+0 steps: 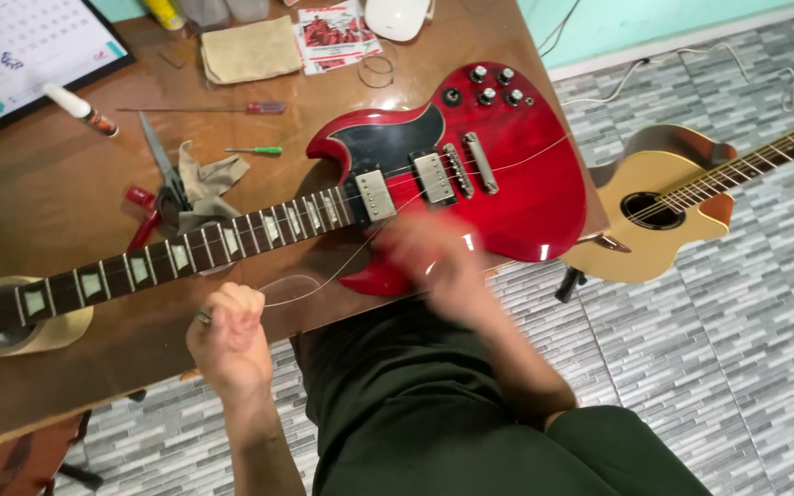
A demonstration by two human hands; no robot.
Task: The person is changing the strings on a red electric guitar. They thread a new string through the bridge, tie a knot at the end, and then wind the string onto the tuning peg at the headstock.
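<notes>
A red electric guitar lies across the brown wooden table, body to the right, dark neck running left onto a roll of tape. My left hand is closed near the table's front edge, gripping a thin loose guitar string that curves up toward the body. Blurred by motion, my right hand hovers over the lower edge of the guitar body; whether it holds anything I cannot tell.
On the table lie red-handled cutters, a grey rag, two small screwdrivers, a folded cloth, a string packet and a calendar. A tan acoustic guitar stands on the tiled floor at right.
</notes>
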